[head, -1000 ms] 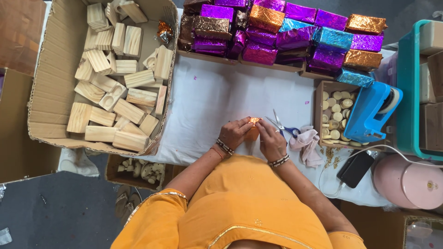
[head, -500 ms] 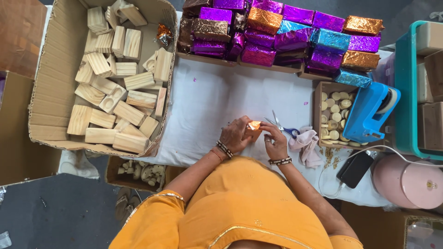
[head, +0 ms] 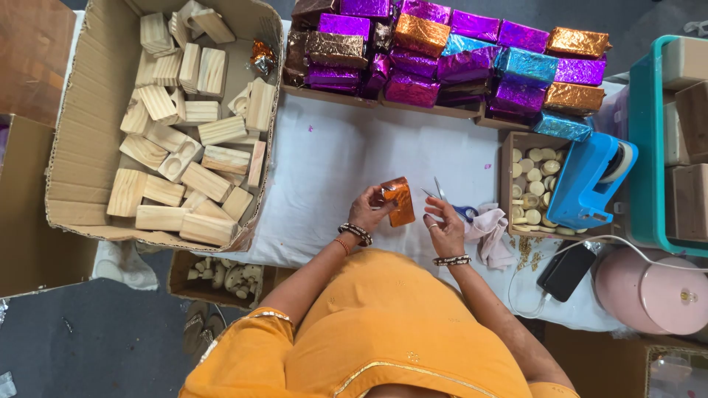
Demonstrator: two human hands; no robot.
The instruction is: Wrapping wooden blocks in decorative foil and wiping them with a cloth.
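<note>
On the white-covered table [head: 332, 162], largest of all is the cardboard box [head: 74, 125] at the left, open and tilted. It holds a loose heap of bare wooden blocks [head: 184, 140], none wrapped, plus one crumpled bit of orange foil [head: 262, 55] near its top corner. Judging by that heap, most of the wrapping is yet to do.

Along the far edge sit low trays with the finished pile [head: 450, 63]: blocks wrapped in purple, orange, blue and brown foil, stacked in close rows. That is a fair share done, though smaller than the bare heap.

At the right, a teal crate [head: 641, 147] holds plain brownish boxes. Beside it a small wooden tray [head: 510, 184] holds pale round discs, with a blue tape dispenser [head: 586, 184] lying partly over it. Under the table edge another small box [head: 181, 276] holds pale wooden pieces; their kind I cannot tell.

Near the table's front edge, the left hand [head: 366, 214] grips the orange-wrapped piece [head: 400, 200] by its side, held up just above the cloth. Its foil looks mostly closed. The right hand [head: 445, 227] is open beside it, fingers spread, not touching. Scissors [head: 451, 205] lie just beyond that hand, next to a pink cloth [head: 490, 232].
</note>
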